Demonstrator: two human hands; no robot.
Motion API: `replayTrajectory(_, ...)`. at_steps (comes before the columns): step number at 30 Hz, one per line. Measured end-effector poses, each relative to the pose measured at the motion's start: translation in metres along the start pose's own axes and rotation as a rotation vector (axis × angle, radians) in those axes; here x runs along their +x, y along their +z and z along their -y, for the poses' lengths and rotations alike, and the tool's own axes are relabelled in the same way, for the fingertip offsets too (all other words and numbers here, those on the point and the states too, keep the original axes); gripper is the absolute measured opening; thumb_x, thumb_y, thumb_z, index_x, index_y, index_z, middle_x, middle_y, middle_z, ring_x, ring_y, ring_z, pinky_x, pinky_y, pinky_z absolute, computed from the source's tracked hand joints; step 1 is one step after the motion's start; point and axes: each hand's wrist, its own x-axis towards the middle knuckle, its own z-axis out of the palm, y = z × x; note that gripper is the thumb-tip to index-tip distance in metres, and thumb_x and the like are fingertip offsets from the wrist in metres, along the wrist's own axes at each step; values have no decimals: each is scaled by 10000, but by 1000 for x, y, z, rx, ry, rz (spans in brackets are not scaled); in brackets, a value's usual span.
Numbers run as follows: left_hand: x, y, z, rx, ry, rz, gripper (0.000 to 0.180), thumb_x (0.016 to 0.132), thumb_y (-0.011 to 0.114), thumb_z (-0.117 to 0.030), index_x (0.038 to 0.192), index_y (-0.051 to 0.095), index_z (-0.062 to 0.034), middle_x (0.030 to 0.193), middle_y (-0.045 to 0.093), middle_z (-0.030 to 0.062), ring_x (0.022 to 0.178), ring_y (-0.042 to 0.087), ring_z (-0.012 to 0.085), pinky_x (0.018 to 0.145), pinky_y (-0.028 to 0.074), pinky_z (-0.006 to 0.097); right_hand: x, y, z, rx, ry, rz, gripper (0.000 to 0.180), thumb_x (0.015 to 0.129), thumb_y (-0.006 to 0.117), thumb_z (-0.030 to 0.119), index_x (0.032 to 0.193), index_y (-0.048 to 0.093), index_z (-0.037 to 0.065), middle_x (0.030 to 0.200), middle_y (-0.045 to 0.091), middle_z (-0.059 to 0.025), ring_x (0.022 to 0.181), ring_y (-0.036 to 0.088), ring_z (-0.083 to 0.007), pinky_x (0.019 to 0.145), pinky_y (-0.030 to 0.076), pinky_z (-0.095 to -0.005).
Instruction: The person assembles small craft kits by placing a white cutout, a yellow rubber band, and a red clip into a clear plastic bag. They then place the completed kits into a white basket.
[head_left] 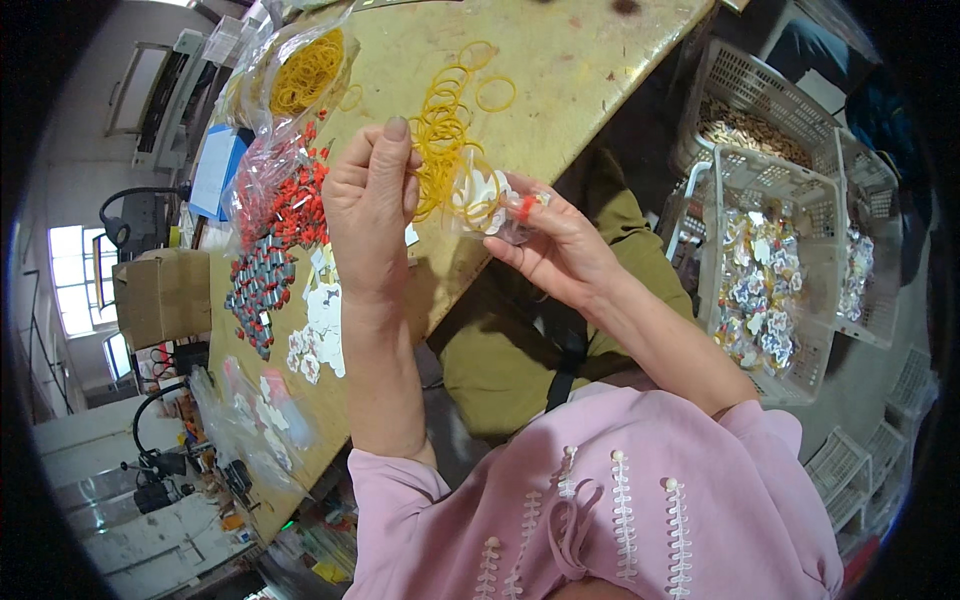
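My right hand [565, 245] pinches a small clear plastic bag [478, 192] with white flat pieces inside, just off the table's edge. A red band is wrapped round one of its fingers. A yellow loop shows against the bag; whether it goes round it I cannot tell. To the left, my left hand [372, 205] is closed with the thumb up, its fingertips beside a loose pile of yellow rubber bands [438, 130]. What those fingers hold, if anything, is hidden.
On the table [560, 60] lie a clear bag of rubber bands [308, 72], small red pieces [305, 205], grey cylinders [262, 280] and white cutouts [322, 320]. A cardboard box [165, 297] stands left. Plastic crates [775, 170] hold wooden pieces and filled packets on the right.
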Motion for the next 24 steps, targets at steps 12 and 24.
replayTrajectory(12,54,-82,46,471,12,-186,211,952,599,-263,934,624,-55,729,561,-8,616,502,45,517,389,189,8,30,1,-82,-67,-239,314,931,583,76,1217,462,30,1082,633,-114,915,670,-214,711,599,-339)
replayTrajectory(24,-8,-26,14,243,-259,158,172,913,666,-146,1034,642,-25,914,654,-5,822,581,51,724,472,201,8,28,-2,-318,-106,-247,260,924,622,125,1167,554,63,935,652,-27,709,611,-65,446,405,-175)
